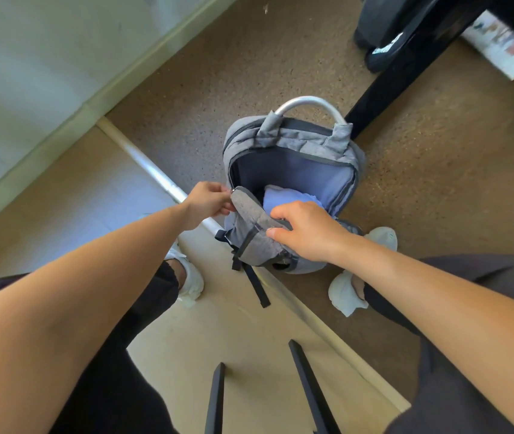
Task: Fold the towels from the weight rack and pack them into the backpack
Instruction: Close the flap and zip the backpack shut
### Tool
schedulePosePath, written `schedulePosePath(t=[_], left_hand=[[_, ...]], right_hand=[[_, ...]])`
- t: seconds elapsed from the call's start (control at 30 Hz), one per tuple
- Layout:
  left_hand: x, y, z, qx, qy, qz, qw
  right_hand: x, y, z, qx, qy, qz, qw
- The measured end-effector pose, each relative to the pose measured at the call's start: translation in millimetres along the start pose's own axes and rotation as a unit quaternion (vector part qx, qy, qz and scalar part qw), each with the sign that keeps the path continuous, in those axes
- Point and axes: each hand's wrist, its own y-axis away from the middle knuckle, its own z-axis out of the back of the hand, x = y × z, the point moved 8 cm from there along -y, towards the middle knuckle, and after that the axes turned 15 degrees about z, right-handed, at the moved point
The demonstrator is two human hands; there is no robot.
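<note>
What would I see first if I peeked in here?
A grey backpack stands open on the brown floor in the middle, with a pale blue towel tucked inside. The left hand pinches the edge of its flap on the left. The right hand grips the flap on the right.

The open compartment of the backpack (293,142) is free above the towel (284,198) inside. The front flap (252,220), held by the left hand (208,202) and right hand (309,230), covers its near side. A black beam (406,73) stands just behind.
</note>
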Motion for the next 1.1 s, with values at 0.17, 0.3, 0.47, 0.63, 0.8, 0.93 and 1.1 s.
schedulePosePath(t=[0.17,0.3,0.47,0.63,0.8,0.93,1.1], left_hand=[[3,1,1,0.03,-0.066,0.022,0.997],[-7,24,21,0.002,-0.123,0.007,0.992],[-56,75,24,0.001,-0.137,-0.079,0.987],[-77,116,13,-0.012,-0.276,-0.123,0.953],[-74,128,8,-0.043,-0.401,-0.131,0.906],[-77,129,16,-0.083,-0.42,-0.169,0.888],[-72,128,25,-0.097,-0.398,-0.2,0.89]], right_hand=[[-5,2,14,-0.044,0.058,-0.003,0.997],[-23,4,44,-0.134,0.092,-0.046,0.986],[-19,1,42,-0.145,0.089,-0.025,0.985],[-5,-5,35,-0.146,0.078,0.02,0.986],[22,-24,26,-0.162,-0.006,0.076,0.984],[41,-44,21,-0.178,-0.019,0.105,0.978],[44,-61,14,-0.175,-0.006,0.097,0.98]])
